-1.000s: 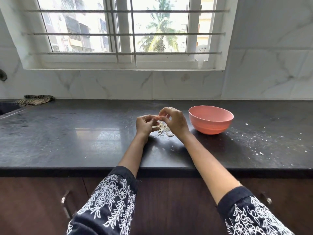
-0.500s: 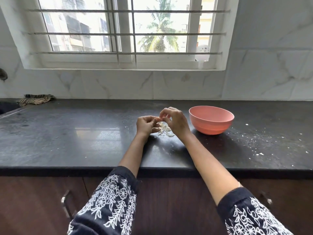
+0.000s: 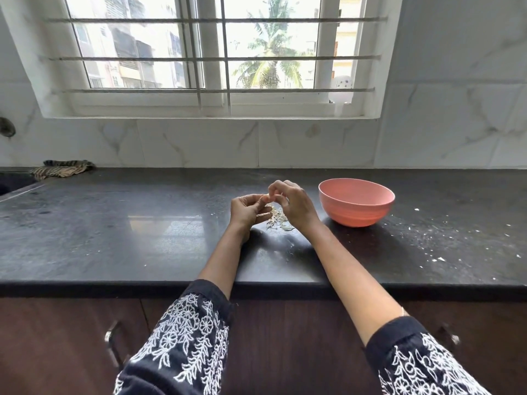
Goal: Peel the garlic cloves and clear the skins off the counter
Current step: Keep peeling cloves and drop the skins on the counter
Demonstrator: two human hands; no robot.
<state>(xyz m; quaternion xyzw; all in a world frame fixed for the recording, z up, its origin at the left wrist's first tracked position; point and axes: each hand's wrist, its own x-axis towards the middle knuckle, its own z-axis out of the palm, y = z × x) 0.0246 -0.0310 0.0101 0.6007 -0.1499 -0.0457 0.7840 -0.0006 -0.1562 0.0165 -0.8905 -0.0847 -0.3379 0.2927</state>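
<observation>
A garlic clove [image 3: 265,198], small and pale, is held up off the counter [image 3: 142,223] at the middle of the scene, mostly hidden between fingertips so its state of peeling cannot be told. Directly beneath it, toward 6 o'clock, a small heap of papery skins [image 3: 276,219] lies on the dark counter, whitish-tan, thin and curled, loosely piled. A pink bowl [image 3: 356,202] stands upright at 3 o'clock from the heap, near it but apart; its contents cannot be seen. Further white flecks [image 3: 436,259] are scattered over the counter beyond the bowl, from 3 to 4 o'clock.
</observation>
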